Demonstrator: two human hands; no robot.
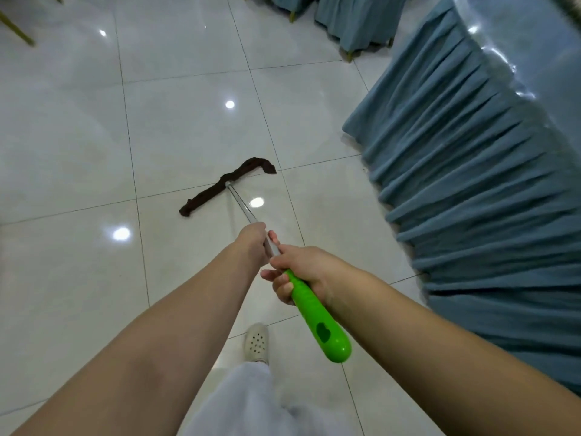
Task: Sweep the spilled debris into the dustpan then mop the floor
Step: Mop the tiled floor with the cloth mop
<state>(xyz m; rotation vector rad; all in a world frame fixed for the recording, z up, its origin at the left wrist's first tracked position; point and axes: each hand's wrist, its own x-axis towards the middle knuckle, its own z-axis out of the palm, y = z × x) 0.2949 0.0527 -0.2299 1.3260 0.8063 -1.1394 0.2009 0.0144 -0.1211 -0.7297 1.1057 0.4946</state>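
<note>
A flat mop with a dark brown cloth head (226, 185) lies on the glossy white tiled floor (78, 152) in front of me. Its silver pole (242, 204) runs back toward me and ends in a bright green grip (317, 319). My left hand (254, 242) is closed around the metal pole. Just behind it, my right hand (298, 272) clasps the top of the green grip. No debris or dustpan is in view.
A round table with a pleated blue skirt (471, 171) fills the right side, reaching the floor. Blue-covered chairs (355, 17) stand at the far top. A yellow chair leg (15, 29) shows at top left. My white shoe (257, 343) is below the hands.
</note>
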